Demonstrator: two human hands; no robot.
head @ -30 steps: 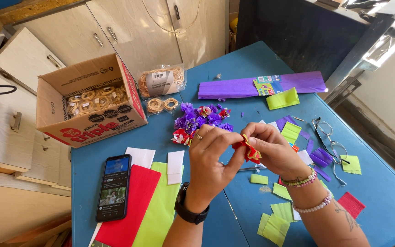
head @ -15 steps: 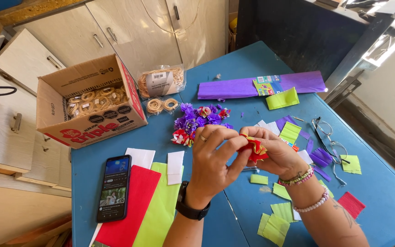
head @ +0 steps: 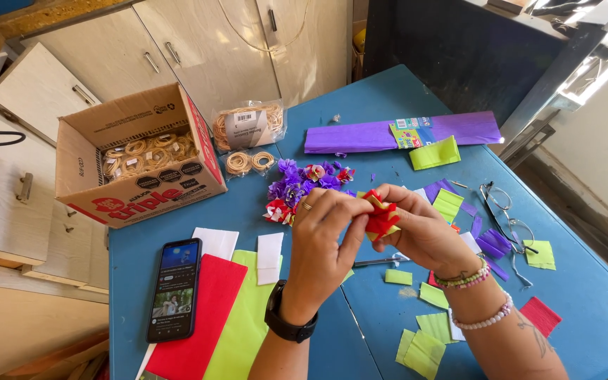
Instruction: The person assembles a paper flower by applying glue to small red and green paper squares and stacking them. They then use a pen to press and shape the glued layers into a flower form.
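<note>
We see both forearms come up from the near edge of the blue table (head: 388,91) and meet over its middle. Our left hand (head: 326,236), back turned up and a black watch (head: 288,322) on the wrist, has its fingertips pinched shut on a small red and yellow paper flower (head: 381,213). Our right hand (head: 427,229), beaded bracelets at the wrist, curls its fingers around the flower from the other side, gripping it too. Just beyond lies a heap of purple and red paper flowers (head: 304,184). Scissors (head: 381,261) rest on the table under the hands.
</note>
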